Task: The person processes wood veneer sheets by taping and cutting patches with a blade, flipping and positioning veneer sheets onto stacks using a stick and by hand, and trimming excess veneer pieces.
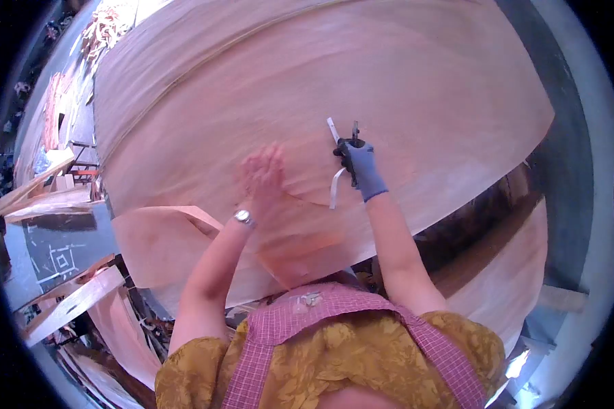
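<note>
My left hand [260, 174] is bare, with a watch [243, 217] on the wrist. It lies flat on a large thin sheet of wood veneer [416, 88], its fingers stretched out and slightly blurred. Over the same sheet, to the right, my right hand [363, 163] wears a blue-grey and black glove. It is closed around a small black hand tool [355, 129]; the fingers hide most of it. A narrow white strip like tape [334, 189] hangs below the tool, and another white end sticks out above. Near my body, a torn, darker veneer piece [300, 255] shows at the sheet's edge.
Another veneer piece [160, 238] with a raised edge lies at the left. More sheets [505, 266] rest lower right, beside a dark gap. Wood boards [75, 307] and scraps crowd the lower left. A pile of shavings [106, 27] is at the upper left.
</note>
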The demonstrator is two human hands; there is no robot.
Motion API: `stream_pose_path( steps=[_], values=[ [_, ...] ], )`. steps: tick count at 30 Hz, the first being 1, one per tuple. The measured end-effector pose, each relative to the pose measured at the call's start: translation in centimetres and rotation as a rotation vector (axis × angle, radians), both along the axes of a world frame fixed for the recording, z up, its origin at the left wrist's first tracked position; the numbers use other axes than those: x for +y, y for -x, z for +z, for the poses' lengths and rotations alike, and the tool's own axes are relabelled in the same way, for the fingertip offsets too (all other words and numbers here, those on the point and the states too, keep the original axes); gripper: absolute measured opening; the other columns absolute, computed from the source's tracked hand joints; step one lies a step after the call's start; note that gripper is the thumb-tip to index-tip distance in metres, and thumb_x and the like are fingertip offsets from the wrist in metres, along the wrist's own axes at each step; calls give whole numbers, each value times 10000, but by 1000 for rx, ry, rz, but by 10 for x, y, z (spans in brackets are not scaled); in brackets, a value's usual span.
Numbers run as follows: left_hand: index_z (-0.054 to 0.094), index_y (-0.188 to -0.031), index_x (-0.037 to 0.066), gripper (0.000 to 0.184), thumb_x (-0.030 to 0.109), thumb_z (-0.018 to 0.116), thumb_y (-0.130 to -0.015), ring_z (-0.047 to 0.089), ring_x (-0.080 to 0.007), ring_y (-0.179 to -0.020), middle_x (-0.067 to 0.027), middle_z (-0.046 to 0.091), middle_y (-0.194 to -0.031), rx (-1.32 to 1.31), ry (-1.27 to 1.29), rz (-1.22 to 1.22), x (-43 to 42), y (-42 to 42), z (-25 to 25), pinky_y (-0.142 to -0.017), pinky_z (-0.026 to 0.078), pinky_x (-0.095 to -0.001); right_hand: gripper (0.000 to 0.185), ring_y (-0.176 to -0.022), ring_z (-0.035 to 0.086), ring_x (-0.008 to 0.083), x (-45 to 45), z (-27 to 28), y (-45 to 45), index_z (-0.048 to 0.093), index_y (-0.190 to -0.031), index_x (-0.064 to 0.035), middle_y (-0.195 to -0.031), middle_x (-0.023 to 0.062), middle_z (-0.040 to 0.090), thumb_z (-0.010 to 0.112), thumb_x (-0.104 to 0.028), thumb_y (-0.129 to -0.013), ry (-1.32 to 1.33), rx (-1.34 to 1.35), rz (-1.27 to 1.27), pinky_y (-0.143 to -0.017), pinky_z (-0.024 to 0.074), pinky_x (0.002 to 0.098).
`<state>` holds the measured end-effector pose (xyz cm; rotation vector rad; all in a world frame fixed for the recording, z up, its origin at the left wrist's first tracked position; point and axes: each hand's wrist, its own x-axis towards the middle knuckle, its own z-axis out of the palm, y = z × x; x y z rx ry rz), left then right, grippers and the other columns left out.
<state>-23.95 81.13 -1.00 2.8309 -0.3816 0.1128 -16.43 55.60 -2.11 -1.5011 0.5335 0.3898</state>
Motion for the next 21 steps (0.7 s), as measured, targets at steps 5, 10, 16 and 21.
stream_pose_path(
  steps=[5, 10, 16, 21],
  values=[
    [421, -1444, 143, 648, 173, 621, -828, 387, -301, -1342, -41, 425, -1484, -112, 171, -313, -83, -68, -17, -1099, 266, -486, 203, -488, 526, 90, -2, -11, 1, 689, -924, -58, -715, 42, 674, 673, -255, -879, -68, -28, -65, -424, 386, 238],
    [430, -1435, 152, 600, 207, 598, -862, 376, -297, -1347, -40, 406, -1497, -9, 38, -340, -88, -76, -34, -1108, 261, -490, 226, -529, 598, 125, -31, -17, 9, 673, -935, -46, -701, 68, 676, 675, -263, -870, 337, -138, 229, -455, 441, 279],
    [515, -1343, 163, 495, 220, 607, -860, 388, -276, -1318, -32, 441, -1453, -38, 59, -331, -95, -82, -30, -1074, 305, -465, 222, -537, 613, 154, -96, -38, 10, 687, -915, -24, -682, 92, 674, 650, -238, -869, 1111, -479, 440, -533, 503, 326],
    [556, -1298, 193, 384, 254, 553, -919, 426, -273, -1294, -21, 475, -1423, 102, 46, -261, -105, -85, -10, -1079, 290, -490, 227, -480, 532, 106, -162, 29, 52, 660, -1033, -25, -778, 95, 700, 624, -211, -907, 209, 19, 71, -442, 418, 261]
  ],
)
